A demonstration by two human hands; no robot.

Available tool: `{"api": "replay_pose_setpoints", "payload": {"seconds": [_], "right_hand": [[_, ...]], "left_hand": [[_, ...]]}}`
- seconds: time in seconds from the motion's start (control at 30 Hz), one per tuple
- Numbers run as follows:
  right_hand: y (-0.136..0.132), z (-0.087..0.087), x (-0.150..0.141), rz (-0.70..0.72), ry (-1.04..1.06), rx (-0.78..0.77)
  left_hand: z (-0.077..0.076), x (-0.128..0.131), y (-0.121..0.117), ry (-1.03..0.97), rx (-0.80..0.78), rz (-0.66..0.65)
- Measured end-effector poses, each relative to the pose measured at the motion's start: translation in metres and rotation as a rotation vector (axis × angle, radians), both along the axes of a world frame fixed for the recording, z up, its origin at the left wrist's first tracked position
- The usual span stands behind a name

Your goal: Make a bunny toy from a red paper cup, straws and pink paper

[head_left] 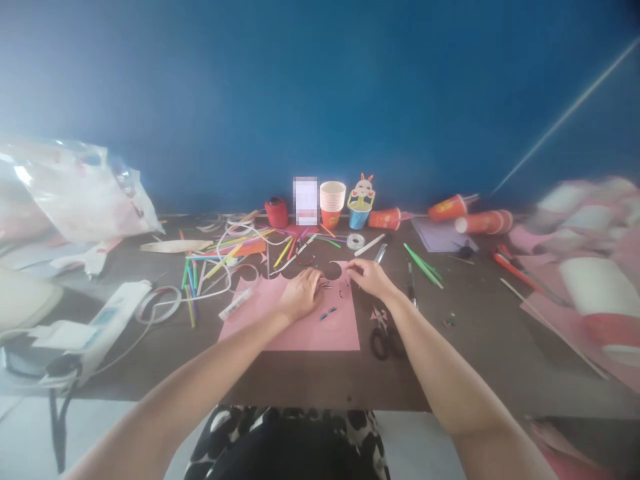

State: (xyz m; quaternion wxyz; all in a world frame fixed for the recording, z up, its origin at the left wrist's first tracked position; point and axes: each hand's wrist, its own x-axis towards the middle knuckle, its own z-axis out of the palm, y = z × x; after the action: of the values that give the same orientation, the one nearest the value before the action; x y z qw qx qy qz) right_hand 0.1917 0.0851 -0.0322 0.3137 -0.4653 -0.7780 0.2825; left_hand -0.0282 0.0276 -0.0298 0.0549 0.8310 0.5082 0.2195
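In the head view, a pink sheet (275, 333) with scalloped cuts along its far edge lay on the dark bench (310, 380). The left hand (301, 295) rested on its upper part, fingers bent; whether its grip held anything, I could not tell. The right hand (369, 276) was at the sheet's far right corner, its grip narrow, though anything between the fingertips was too small to make out. Small dark pieces (328, 313) lay on the sheet between and below the hands, and a white tube (236, 304) lay across its left edge. Black-handled scissors (379, 341) were just right of the sheet. Beyond the hands were a tape roll (356, 241), a stack of paper cups (333, 203) and a blue cup (359, 217) with a rabbit-eared figure (363, 188).
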Motion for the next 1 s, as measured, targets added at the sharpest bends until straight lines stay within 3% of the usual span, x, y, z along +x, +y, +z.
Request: {"api": "replay_pose_setpoints", "payload": {"seconds": [0.4, 1.0], "right_hand": [[0.0, 0.0019, -0.0046, 0.005, -0.146, 0.035], [-0.0027, 0.0007, -0.0071, 0.007, -0.182, 0.046]], "left_hand": [[0.0017, 0.0017, 0.0012, 0.01, -0.005, 0.031], [-0.0012, -0.0031, -0.0014, -0.088, -0.023, 0.035]]}}
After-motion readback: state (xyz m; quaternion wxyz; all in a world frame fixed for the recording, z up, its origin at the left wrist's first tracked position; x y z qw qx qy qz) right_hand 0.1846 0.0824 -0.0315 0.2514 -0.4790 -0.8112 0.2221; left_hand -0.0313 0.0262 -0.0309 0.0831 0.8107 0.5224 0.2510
